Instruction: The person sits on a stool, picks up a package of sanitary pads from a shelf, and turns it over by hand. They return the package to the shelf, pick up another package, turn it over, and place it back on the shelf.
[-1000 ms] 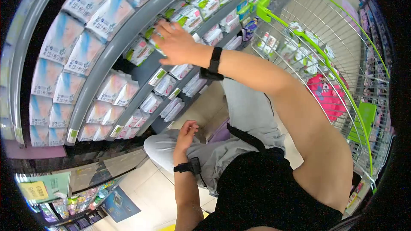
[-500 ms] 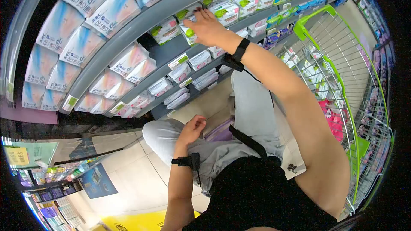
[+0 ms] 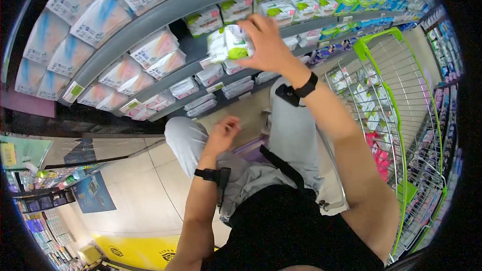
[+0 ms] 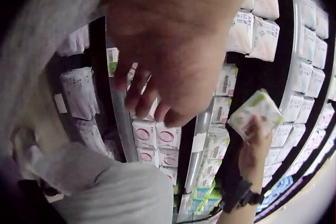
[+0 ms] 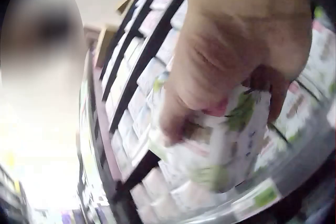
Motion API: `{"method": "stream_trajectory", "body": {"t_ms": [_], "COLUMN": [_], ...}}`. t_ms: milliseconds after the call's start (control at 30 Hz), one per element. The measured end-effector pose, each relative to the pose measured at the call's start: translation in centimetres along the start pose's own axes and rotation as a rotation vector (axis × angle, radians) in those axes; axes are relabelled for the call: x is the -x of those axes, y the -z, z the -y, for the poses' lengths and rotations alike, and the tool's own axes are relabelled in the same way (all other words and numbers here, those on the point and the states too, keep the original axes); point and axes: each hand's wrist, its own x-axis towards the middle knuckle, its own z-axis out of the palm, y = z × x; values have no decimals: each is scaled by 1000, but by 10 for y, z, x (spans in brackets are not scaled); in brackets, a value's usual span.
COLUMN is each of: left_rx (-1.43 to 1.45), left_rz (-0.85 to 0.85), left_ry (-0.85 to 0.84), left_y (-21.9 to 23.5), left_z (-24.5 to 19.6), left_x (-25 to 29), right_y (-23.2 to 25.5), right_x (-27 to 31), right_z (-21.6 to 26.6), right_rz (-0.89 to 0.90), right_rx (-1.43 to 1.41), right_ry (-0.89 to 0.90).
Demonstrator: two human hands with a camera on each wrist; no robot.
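My right hand [image 3: 273,46] grips a white packet with green leaf print [image 3: 227,45], thumb on one side and fingers on the other. It holds the packet in front of the shelf, beside a row of similar white-and-green packets [image 3: 203,21]. In the right wrist view the thumb and fingers press into the soft wrapper of the packet [image 5: 228,169]. My left hand [image 3: 221,134] hangs over the left knee with fingers loosely curled and nothing in them. From the left wrist view, that hand [image 4: 173,61] is in front of lower shelves of packets with pink rings [image 4: 147,132].
A wire shopping cart with green trim [image 3: 389,83] stands at the right, holding several white-and-green packets and a pink item [image 3: 376,155]. White packets with a blue-and-pink design [image 3: 100,17] fill the shelves at the left. A grey shelf edge [image 3: 165,17] curves above the held packet.
My right hand has moved from reaching into the shelf row to holding a packet out in front of it. The head view has shifted; the left hand stays near the knee.
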Motion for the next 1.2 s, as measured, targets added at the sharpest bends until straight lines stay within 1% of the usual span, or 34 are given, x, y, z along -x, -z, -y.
{"method": "stream_trajectory", "body": {"t_ms": [33, 67, 100, 133, 167, 200, 233, 267, 300, 333, 400, 433, 467, 533, 567, 600, 633, 667, 733, 767, 800, 833, 933, 967, 1067, 1133, 1200], "left_rx": [82, 114, 141, 218, 291, 361, 449, 537, 526, 533, 505, 559, 662, 580, 581, 623, 596, 567, 612, 648, 685, 706, 793, 740, 590, 560, 556], "left_rz": [-121, -202, -281, -324, -368, -416, -410, -408, -370, -262, -37, -45, -77, -163, -264, -346, -410, -473, -526, -543, -557, -528, -465, -483, -548, -576, -611], "left_ry": [-15, -12, -11, -9, -4, 1, -108, -213, -175, -155, -163, -58, -39, -1, -12, 36, 29, 21, 119, 170, 223, 136, 113, 96, 156, 147, 126], "left_y": [0, 3, 7, 11, 17, 20, 20, 20, 21, 21, 18, 16, 15, 18, 19, 17, 18, 20, 23, 23, 24, 28, 37, 38, 41, 43, 44], "left_z": [12, 23, 29, 28, 23, 21, 23, 26, 19, 13, 5, 7, -9, -8, 5, -3, 4, 9, 18, 26, 30, 35, 34, 31, 33, 40, 45], "left_x": [-5, -8, -11, -11, -7, -6, -8, -8, -7, -3, 5, 8, 7, 0, -4, -4, -6, -9, -6, -2, 1, 1, 17, 21, 30, 37, 42], "right_y": [-3, -12, -8, -47, -63, -79, -108, -113, -115, -116, -113, -112, -117, -133, -140, -145, -151, -158, -170, -158, -159, -160, -158, -157, -182, -196, -187], "right_x": [14, 34, 50, 88, 112, 138, 169, 180, 183, 186, 178, 174, 173, 170, 168, 166, 165, 165, 169, 159, 158, 158, 151, 148, 159, 165, 157], "right_z": [2, -4, 8, 1, 14, 24, 30, 47, 57, 66, 73, 70, 63, 46, 40, 35, 33, 35, 43, 53, 57, 62, 70, 70, 70, 69, 75], "right_rz": [23, 166, 313, 317, 340, 342, 416, 513, 635, 758, 852, 902, 867, 815, 708, 605, 503, 473, 400, 411, 431, 452, 525, 549, 501, 473, 470], "right_rx": [-382, -611, -1049, -1471, -2005, -2161, -2223, -2204, -2109, -2006, -1944, -1906, -1910, -1906, -1964, -2019, -2074, -1947, -1702, -1715, -1702, -1687, -1659, -1650, -1515, -1582, -1676], "right_ry": [-121, -233, -519, -713, -808, -876, -938, -1062, -1201, -1336, -1354, -1359, -1357, -1337, -1335, -1329, -1320, -1240, -1074, -1095, -1124, -1153, -1204, -1215, -1149, -1147, -1129]}}
